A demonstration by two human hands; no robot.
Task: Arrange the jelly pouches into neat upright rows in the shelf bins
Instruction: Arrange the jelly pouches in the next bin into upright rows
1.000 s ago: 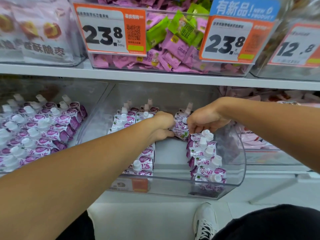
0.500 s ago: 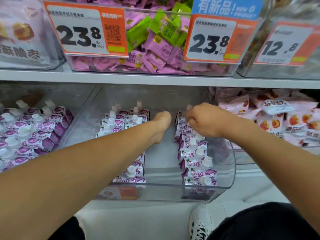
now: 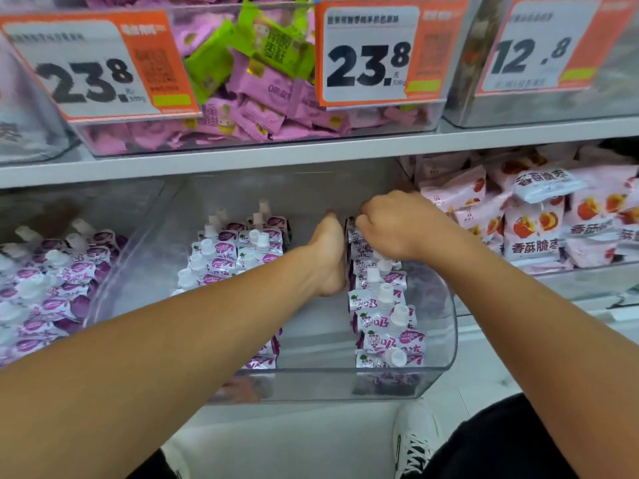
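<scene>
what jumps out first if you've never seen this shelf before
Two bare forearms reach into the clear middle bin, where the left hand lies flat against the right-hand row of purple jelly pouches and the right hand grips its rear pouches. Above, big orange price tags front a bin of pink and green candies.

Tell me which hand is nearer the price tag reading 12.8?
Right. The right hand is at the back of the pouch row, below and left of the 12.8 tag; the left hand lies farther left.

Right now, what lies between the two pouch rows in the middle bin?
Bare bin floor, with the left hand standing in the gap against the right row; head view.
</scene>
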